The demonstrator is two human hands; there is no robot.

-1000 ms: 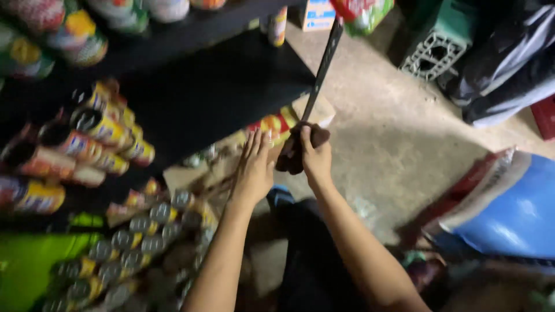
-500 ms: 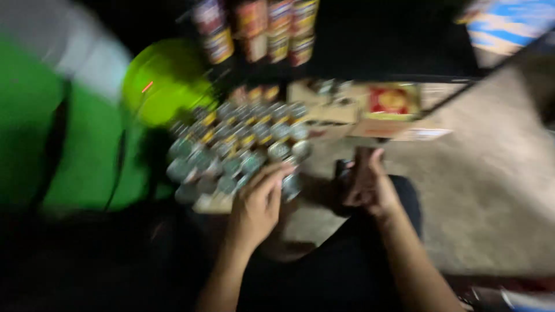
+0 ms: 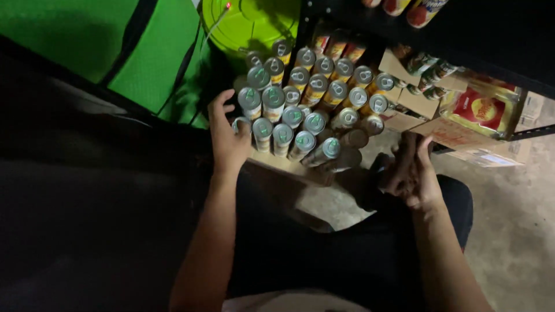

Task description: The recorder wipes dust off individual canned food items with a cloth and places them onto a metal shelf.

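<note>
We are picking from the drink cans [image 3: 312,110]: left hand [image 3: 228,141] curls on the nine-o'clock corner can [image 3: 241,125], right hand [image 3: 413,170] clasps something dark we cannot make out; next, a straight lift

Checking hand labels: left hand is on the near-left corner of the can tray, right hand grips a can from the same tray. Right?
Not quite. In the head view the left hand is at the near-left corner of the can tray, touching a can. But the right hand is off the tray, to its right, closed around a dark object I cannot identify, not a can.
</note>
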